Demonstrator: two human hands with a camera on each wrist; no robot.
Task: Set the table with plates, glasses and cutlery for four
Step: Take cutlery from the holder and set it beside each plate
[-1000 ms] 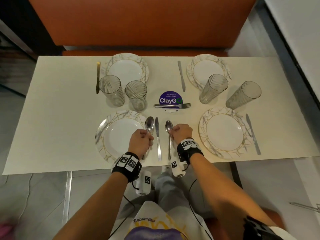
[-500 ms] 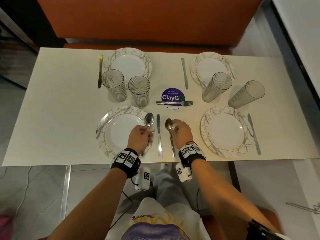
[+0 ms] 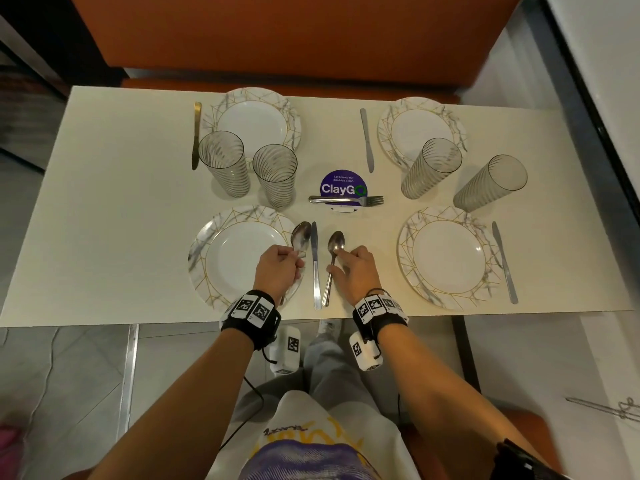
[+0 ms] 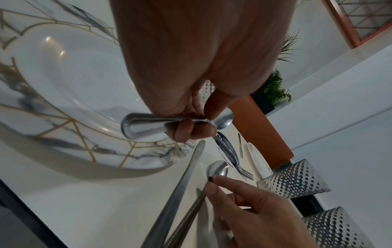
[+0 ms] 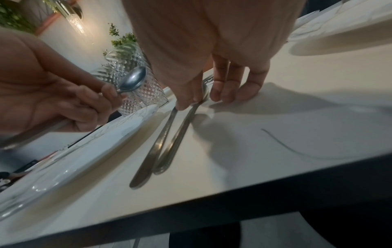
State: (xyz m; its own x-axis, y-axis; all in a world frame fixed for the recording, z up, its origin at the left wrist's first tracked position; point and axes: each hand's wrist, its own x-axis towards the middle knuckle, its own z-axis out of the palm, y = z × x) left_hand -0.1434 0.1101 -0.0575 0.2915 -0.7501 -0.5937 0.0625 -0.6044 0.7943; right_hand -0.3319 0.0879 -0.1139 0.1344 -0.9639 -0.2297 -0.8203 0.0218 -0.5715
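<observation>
Four plates sit on your desk (image 3: 104, 209), two far and two near. From the left: a gold knife (image 3: 196, 133) lies beside the far left plate (image 3: 221, 105), with two glasses (image 3: 225, 164) just in front of it. Your left hand (image 3: 277, 268) hovers over the right rim of the near left plate (image 3: 207, 244), fingers curled round the handle of a spoon (image 3: 300, 235) held off the desk. Just right of it a knife (image 3: 314, 244) lies flat. Your right hand (image 3: 356, 271) pinches the neck of a second spoon (image 3: 336, 242) between thumb and forefinger, its handle end resting on the desk, touching the knife handle. Beyond, a fork (image 3: 346, 200) lies across the purple sticker (image 3: 341, 185). Farther right stand two more glasses (image 3: 431, 168), then the near right plate (image 3: 408, 237) with a knife (image 3: 504, 261) at its right edge
</observation>
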